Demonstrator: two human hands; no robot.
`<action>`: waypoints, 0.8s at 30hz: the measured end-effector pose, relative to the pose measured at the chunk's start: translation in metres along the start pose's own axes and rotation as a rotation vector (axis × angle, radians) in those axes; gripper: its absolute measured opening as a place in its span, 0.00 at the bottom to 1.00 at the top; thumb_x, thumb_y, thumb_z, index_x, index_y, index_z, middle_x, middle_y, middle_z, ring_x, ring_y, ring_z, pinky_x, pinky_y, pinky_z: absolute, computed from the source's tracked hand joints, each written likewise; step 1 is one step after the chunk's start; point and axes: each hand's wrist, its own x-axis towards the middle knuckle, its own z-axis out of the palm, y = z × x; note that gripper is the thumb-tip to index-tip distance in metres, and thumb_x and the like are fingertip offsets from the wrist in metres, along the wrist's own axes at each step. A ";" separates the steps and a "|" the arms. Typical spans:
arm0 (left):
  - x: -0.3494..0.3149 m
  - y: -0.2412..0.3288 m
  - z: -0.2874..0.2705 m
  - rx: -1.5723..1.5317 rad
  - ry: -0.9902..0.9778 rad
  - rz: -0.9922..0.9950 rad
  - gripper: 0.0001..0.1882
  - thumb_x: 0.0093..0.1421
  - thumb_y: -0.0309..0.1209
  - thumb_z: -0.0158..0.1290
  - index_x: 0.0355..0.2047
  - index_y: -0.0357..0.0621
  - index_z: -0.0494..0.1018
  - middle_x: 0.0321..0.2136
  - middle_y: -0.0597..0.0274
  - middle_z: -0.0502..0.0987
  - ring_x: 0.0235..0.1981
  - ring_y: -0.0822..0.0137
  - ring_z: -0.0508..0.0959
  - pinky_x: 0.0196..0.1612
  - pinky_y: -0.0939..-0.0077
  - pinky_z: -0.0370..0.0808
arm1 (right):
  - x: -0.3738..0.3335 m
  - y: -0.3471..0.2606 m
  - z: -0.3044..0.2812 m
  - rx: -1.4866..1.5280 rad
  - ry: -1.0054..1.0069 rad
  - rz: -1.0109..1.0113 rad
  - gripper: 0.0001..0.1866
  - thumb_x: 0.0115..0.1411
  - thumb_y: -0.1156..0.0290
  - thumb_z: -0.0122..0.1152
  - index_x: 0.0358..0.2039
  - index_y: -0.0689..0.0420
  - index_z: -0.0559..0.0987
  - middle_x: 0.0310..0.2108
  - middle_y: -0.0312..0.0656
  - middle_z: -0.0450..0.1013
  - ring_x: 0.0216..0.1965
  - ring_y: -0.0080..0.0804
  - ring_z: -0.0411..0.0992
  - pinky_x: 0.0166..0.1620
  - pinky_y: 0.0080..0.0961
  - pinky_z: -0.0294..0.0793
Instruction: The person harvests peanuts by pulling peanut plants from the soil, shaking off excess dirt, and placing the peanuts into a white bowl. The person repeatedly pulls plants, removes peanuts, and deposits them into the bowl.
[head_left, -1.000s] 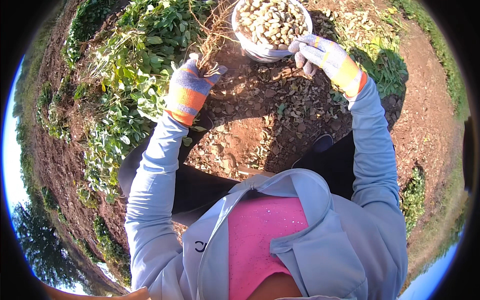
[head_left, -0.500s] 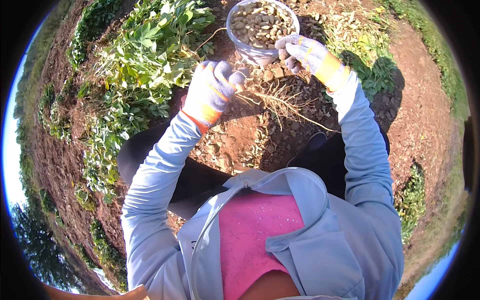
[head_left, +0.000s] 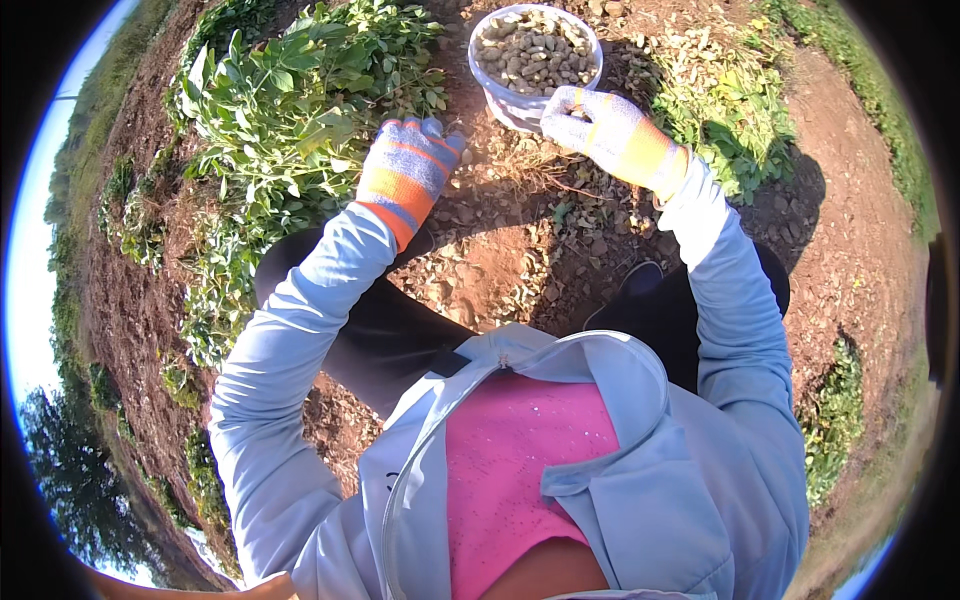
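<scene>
My left hand (head_left: 408, 172), in a grey glove with orange bands, is closed at the edge of leafy green growth, round the stem of a peanut plant (head_left: 285, 85). Thin tan roots (head_left: 528, 165) show to the right of that hand, low over the soil. My right hand (head_left: 608, 138), gloved the same way, is bent with fingertips pressed together at the near right rim of a white bucket (head_left: 515, 108). What those fingers hold, if anything, is hidden. Peanuts in their shells (head_left: 535, 50) fill the bucket nearly to the rim.
To the right of the bucket, loose peanuts (head_left: 695, 55) lie beside a heap of cut greenery (head_left: 730, 125). Reddish soil with clods and dry bits (head_left: 480, 275) lies between my bent legs. My shoe (head_left: 640, 280) rests on the ground below my right hand.
My left hand has drawn slightly left and turned back-up, and the roots have shifted with it. My right fingers, spread before, are now pinched together at the bucket's rim.
</scene>
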 end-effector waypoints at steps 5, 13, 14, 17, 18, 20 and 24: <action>0.008 0.031 -0.001 -0.092 -0.049 0.035 0.07 0.52 0.31 0.46 0.31 0.53 0.73 0.29 0.62 0.73 0.35 0.63 0.74 0.35 0.68 0.68 | -0.007 -0.007 0.048 -0.530 0.031 -0.036 0.16 0.51 0.58 0.57 0.34 0.56 0.75 0.30 0.45 0.72 0.33 0.43 0.71 0.38 0.34 0.68; 0.020 0.049 -0.015 -0.068 -0.162 0.061 0.08 0.51 0.33 0.48 0.31 0.54 0.74 0.31 0.63 0.74 0.37 0.62 0.74 0.38 0.66 0.68 | -0.008 0.026 0.065 -0.642 0.125 -0.159 0.14 0.52 0.63 0.56 0.35 0.58 0.73 0.34 0.47 0.72 0.37 0.45 0.71 0.40 0.34 0.71; 0.017 0.043 -0.006 -0.059 -0.122 0.066 0.08 0.50 0.32 0.48 0.31 0.52 0.74 0.31 0.63 0.74 0.36 0.62 0.74 0.39 0.66 0.68 | -0.007 0.021 0.067 -0.579 0.107 -0.151 0.12 0.53 0.63 0.55 0.34 0.57 0.73 0.31 0.45 0.72 0.34 0.41 0.71 0.38 0.32 0.70; 0.013 0.033 -0.006 -0.029 -0.040 0.044 0.08 0.50 0.29 0.50 0.32 0.49 0.76 0.32 0.59 0.76 0.37 0.61 0.76 0.38 0.66 0.71 | -0.005 0.012 0.064 -0.262 0.122 -0.174 0.09 0.56 0.64 0.53 0.32 0.55 0.72 0.26 0.38 0.70 0.29 0.29 0.70 0.33 0.27 0.68; 0.015 0.028 -0.001 -0.012 -0.141 0.033 0.08 0.51 0.29 0.50 0.33 0.49 0.75 0.31 0.60 0.76 0.38 0.60 0.76 0.38 0.66 0.71 | 0.000 0.020 0.062 -0.059 0.160 -0.223 0.08 0.57 0.65 0.52 0.32 0.55 0.72 0.26 0.37 0.70 0.28 0.26 0.69 0.32 0.25 0.68; 0.003 0.011 0.012 0.060 -0.146 0.015 0.11 0.49 0.28 0.50 0.34 0.52 0.73 0.32 0.60 0.74 0.36 0.59 0.75 0.37 0.63 0.71 | 0.005 0.013 0.050 0.129 0.271 -0.356 0.08 0.58 0.66 0.52 0.33 0.57 0.72 0.24 0.32 0.69 0.25 0.18 0.65 0.29 0.17 0.65; -0.016 -0.036 0.010 0.159 0.019 -0.109 0.15 0.49 0.26 0.49 0.38 0.54 0.71 0.32 0.58 0.73 0.36 0.58 0.75 0.37 0.66 0.72 | 0.002 0.042 -0.003 0.641 0.470 -0.067 0.04 0.59 0.74 0.48 0.32 0.57 0.72 0.22 0.32 0.67 0.24 0.20 0.66 0.25 0.18 0.66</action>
